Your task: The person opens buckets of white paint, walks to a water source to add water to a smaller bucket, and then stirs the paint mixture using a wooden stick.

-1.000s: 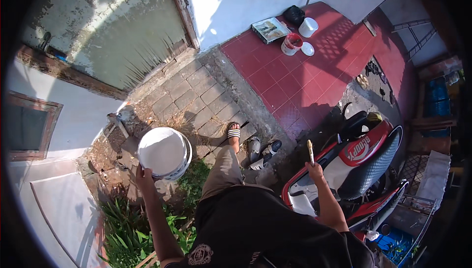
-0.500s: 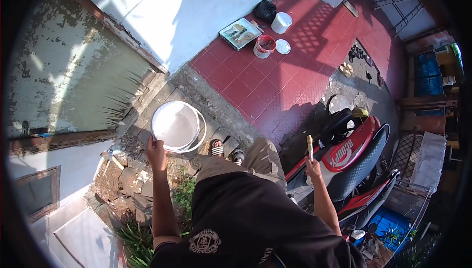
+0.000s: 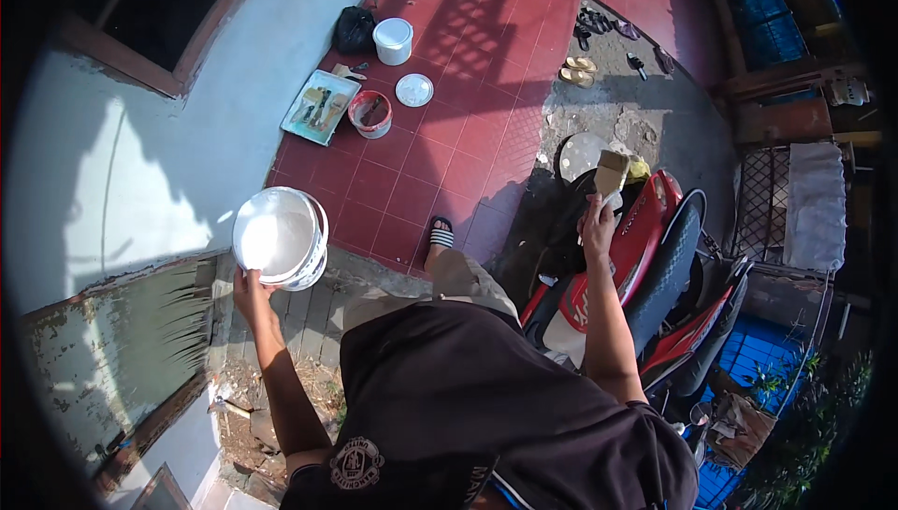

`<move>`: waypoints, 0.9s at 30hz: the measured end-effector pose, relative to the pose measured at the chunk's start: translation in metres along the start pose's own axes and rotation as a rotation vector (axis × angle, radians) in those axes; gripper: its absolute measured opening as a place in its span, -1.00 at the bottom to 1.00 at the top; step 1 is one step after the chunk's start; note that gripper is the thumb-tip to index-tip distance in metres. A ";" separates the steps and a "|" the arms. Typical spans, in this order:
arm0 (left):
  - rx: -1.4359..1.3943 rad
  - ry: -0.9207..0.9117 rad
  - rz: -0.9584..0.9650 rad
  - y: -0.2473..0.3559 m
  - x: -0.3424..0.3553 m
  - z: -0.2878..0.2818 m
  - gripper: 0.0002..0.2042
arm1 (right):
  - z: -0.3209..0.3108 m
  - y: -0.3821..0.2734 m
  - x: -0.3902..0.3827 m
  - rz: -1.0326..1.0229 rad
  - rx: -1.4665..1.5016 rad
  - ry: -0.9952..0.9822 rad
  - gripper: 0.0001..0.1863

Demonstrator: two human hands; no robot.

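My left hand [image 3: 255, 295] grips a white bucket [image 3: 279, 234] by its near rim, with pale contents inside. My right hand [image 3: 596, 225] is closed on a wide paintbrush [image 3: 610, 176], bristles upward, above a red scooter [image 3: 645, 239]. My sandalled foot [image 3: 440, 235] rests on the red tiles [image 3: 393, 196]. Farther ahead lie a paint tray [image 3: 309, 108] with brushes in it, a red-rimmed bucket [image 3: 371, 120], a round white lid [image 3: 414, 90], a lidded white pail [image 3: 393, 40] and a black bag [image 3: 354, 29].
A white wall [image 3: 140, 192] with a window rises at left. Footwear [image 3: 578, 72] lies on worn concrete at the porch's right. A metal lattice [image 3: 762, 206], blue panels and plants line the right side. Broken paving [image 3: 248, 421] and a peeling green surface [image 3: 122, 360] are at lower left.
I have stepped forward from the paving onto the red tiles, carrying the bucket and brush. The tray and pails are nearer the middle, and the brush's broad side now shows.
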State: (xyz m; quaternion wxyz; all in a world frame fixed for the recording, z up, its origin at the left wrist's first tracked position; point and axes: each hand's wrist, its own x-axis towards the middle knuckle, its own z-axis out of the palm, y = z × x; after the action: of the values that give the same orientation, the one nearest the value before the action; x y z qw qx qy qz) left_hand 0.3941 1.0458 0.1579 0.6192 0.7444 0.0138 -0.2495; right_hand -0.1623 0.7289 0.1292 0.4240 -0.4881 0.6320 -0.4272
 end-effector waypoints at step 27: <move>0.100 -0.141 0.036 0.035 0.174 0.649 -0.57 | -0.069 0.039 0.543 0.844 0.276 0.349 -0.57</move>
State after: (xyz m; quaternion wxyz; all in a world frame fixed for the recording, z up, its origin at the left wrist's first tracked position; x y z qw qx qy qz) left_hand 0.3278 0.3850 0.0524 0.5851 0.7551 -0.0558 -0.2904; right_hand -0.3265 0.2122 0.0468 0.5090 -0.0490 0.7740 -0.3734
